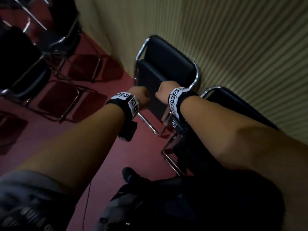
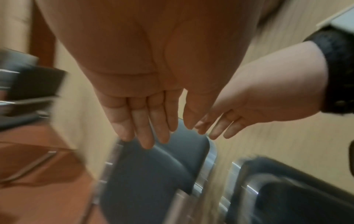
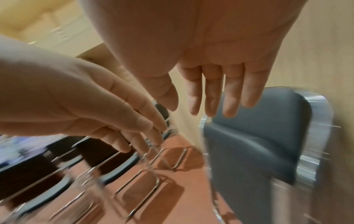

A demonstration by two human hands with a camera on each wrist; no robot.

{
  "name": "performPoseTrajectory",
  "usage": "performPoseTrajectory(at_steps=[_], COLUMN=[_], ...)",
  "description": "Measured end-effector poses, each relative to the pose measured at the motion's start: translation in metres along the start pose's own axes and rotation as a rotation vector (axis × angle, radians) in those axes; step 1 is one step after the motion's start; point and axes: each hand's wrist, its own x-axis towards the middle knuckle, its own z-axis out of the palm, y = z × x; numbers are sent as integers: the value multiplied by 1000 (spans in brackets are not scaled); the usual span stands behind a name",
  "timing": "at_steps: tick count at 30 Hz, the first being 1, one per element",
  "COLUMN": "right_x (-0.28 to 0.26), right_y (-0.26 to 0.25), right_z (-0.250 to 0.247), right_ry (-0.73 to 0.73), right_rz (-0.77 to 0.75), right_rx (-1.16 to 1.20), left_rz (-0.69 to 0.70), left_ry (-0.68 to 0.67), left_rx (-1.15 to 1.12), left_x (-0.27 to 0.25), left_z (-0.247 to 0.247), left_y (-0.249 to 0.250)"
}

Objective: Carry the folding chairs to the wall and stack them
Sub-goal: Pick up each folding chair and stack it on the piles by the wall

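— Chair (image 1: 160,64) leans folded on the wall (image 1: 233,47); both hands, left (image 2: 145,94) and right (image 3: 220,72), hover over it, fingers straight, holding nothing.
— Placed, I'd judge. Next: fetch another from the row (image 1: 33,55).

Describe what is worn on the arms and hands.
Both hands are bare: left hand, right hand. Each wrist carries a black strap ringed with white tiles printed with black square codes, plus a small black camera box hung beneath. The forearms are bare; a grey sleeve is pushed up the left arm.
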Motion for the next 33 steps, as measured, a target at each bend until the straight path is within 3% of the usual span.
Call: performPoseTrajectory(at_steps=[9, 16, 25, 33], right_x=[89, 121, 170, 269], right_y=[-212, -369, -502, -629], right_z=[5, 35, 74, 91], right_ry=[-23, -126, -214, -268], right_rz=[-185, -362, -586, -688], right_rx=[-146, -215, -265, -228], left_rz=[-179, -408, -622, -752], left_ry=[159, 181, 250, 261], left_rx=[-151, -250, -327, -282], left_x=[-9, -58, -83, -48], left_z=[-88, -134, -163, -225], left_y=[-193, -333, -441, -544])
